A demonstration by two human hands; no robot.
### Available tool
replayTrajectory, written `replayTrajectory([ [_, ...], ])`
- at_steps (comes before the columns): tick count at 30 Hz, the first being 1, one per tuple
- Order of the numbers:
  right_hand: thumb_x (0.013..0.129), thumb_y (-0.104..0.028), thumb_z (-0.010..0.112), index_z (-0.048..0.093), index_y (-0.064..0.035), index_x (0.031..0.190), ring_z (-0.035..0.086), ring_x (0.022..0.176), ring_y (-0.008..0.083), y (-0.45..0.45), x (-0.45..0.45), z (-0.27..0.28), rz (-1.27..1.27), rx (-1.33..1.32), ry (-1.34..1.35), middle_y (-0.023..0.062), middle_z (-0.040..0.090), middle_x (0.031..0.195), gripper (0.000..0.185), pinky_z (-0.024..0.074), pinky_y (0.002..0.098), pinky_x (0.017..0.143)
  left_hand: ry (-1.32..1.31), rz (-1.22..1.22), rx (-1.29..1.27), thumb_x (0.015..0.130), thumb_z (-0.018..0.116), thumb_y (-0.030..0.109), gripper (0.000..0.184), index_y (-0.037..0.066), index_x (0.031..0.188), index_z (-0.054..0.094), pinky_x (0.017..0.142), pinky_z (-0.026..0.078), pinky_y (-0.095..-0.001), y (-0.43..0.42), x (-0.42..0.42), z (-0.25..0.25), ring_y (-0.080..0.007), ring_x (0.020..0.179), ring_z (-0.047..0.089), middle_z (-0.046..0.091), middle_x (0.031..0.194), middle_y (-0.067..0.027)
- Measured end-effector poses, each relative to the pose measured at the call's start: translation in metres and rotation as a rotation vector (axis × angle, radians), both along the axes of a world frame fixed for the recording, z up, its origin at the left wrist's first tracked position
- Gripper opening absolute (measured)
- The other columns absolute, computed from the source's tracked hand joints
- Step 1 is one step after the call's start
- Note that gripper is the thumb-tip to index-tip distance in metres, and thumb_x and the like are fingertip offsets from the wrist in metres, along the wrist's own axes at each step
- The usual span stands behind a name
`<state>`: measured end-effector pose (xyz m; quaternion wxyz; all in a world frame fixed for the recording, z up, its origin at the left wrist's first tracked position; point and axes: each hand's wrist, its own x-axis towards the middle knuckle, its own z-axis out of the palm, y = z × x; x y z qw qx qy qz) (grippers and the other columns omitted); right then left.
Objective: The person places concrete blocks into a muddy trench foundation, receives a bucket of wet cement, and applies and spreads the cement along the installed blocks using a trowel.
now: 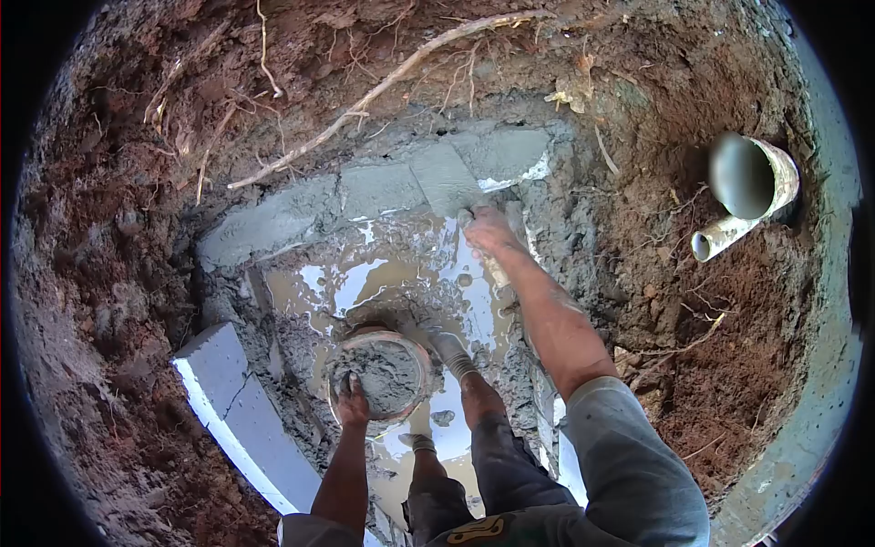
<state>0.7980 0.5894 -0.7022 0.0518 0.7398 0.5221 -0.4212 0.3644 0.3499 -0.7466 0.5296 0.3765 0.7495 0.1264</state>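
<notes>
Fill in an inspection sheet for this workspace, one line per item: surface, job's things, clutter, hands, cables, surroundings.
Surface: wet pit floor, muddy brown water with glare.
Job's things: round container holding grey mix; smoothed grey band along the far side; pale slab at left, crossed by a dark line.
Clutter: long bare root across the far wall, thinner roots around.
Grippers: bare hands; left hand over the container's near rim, right hand at the band's near edge, anything held unclear.
Cables: nothing seen.
Surroundings: reddish soil wall; wide pipe and narrow pipe at right.
</notes>
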Motion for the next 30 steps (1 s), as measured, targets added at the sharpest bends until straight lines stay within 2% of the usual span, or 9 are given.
replayTrajectory([
  [7,0.088,-0.033,0.042,0.061,0.0042,0.096,0.058,0.098,0.0365,-0.044,0.142,-0.055,-0.036,0.069,-0.357,0.024,0.061,0.1,0.043,0.0447,0.04,0.088,0.118,-0.162,-0.157,0.093,0.042,0.047,0.057,-0.001,0.125,0.048,0.094,0.038,-0.0385,0.062,0.07,0.06,-0.038,0.111,0.051,0.055,0.118,-0.0248],
  [11,0.073,-0.022,0.062,0.061,-0.0057,0.074,0.06,0.059,0.0268,-0.052,0.14,0.006,-1.156,0.164,0.44,0.0127,0.063,0.072,0.016,0.0509,0.0387,0.054,0.055,-0.135,-0.083,0.093,0.043,0.047,0.058,-0.001,0.126,0.046,0.092,0.039,-0.0385,0.051,0.056,0.047,-0.0397,0.109,0.052,0.056,0.115,-0.0255],
  [12,0.08,-0.028,0.059,0.058,-0.0058,0.077,0.057,0.05,0.0232,-0.053,0.14,0.002,-1.191,0.239,0.531,0.0079,0.059,0.066,0.023,0.0472,0.0371,0.041,0.053,-0.119,-0.076,0.093,0.044,0.045,0.057,-0.001,0.126,0.046,0.092,0.039,-0.0376,0.048,0.052,0.045,-0.0377,0.108,0.052,0.056,0.116,-0.0243],
  [16,0.08,-0.026,0.058,0.056,-0.0055,0.082,0.056,0.049,0.02,-0.054,0.113,0.048,-1.329,0.075,0.643,0.0068,0.056,0.065,0.02,0.0467,0.0358,0.04,-0.133,0.124,-0.008,0.096,0.044,0.035,0.049,-0.003,0.126,0.046,0.089,0.04,-0.0345,0.024,0.019,0.04,-0.0306,0.104,0.054,0.056,0.116,-0.0204],
  [18,0.081,-0.023,0.058,0.057,-0.0034,0.082,0.053,0.044,0.0213,-0.07,0.085,0.052,-1.169,-0.002,0.392,0.0079,0.056,0.062,0.02,0.0455,0.0359,0.04,-0.344,0.316,0.058,0.098,0.041,0.028,0.043,-0.003,0.126,0.046,0.087,0.041,-0.0332,0.013,0.007,0.036,-0.0273,0.101,0.054,0.056,0.115,-0.0188],
  [21,0.083,-0.02,0.056,0.058,-0.0012,0.086,0.054,0.041,0.021,-0.11,0.001,0.09,-1.07,0.104,0.354,0.0106,0.057,0.059,0.019,0.044,0.0347,0.038,-0.106,0.017,0.208,0.096,0.045,0.031,0.045,-0.005,0.124,0.047,0.087,0.041,-0.0345,-0.013,-0.027,0.039,-0.0266,0.1,0.053,0.056,0.115,-0.0197],
  [24,0.083,-0.036,0.052,0.061,-0.0039,0.1,0.066,0.084,0.0281,-0.174,-0.085,0.088,-0.306,0.067,-0.008,0.0183,0.066,0.09,0.037,0.0517,0.0416,0.073,0.082,-0.134,0.136,0.095,0.047,0.029,0.043,-0.004,0.121,0.05,0.086,0.042,-0.0351,-0.02,-0.047,0.06,-0.0273,0.098,0.054,0.058,0.113,-0.0194],
  [27,0.082,-0.041,0.05,0.061,-0.0071,0.107,0.059,0.102,0.03,-0.224,-0.171,0.109,0.104,-0.19,-0.13,0.0186,0.063,0.104,0.044,0.0449,0.0427,0.09,-0.027,0.096,0.068,0.092,0.053,0.024,0.036,-0.002,0.116,0.054,0.085,0.042,-0.0349,-0.038,-0.07,0.081,-0.0292,0.098,0.057,0.061,0.109,-0.0172],
  [30,0.083,-0.026,0.052,0.061,-0.0068,0.109,0.063,0.097,0.0259,-0.259,-0.21,0.045,0.46,-0.08,-0.332,0.014,0.065,0.1,0.033,0.0483,0.0403,0.082,-0.069,0.181,0.375,0.088,0.059,0.019,0.034,-0.002,0.114,0.055,0.085,0.043,-0.0348,-0.084,-0.122,0.008,-0.0306,0.099,0.058,0.062,0.108,-0.0174],
])
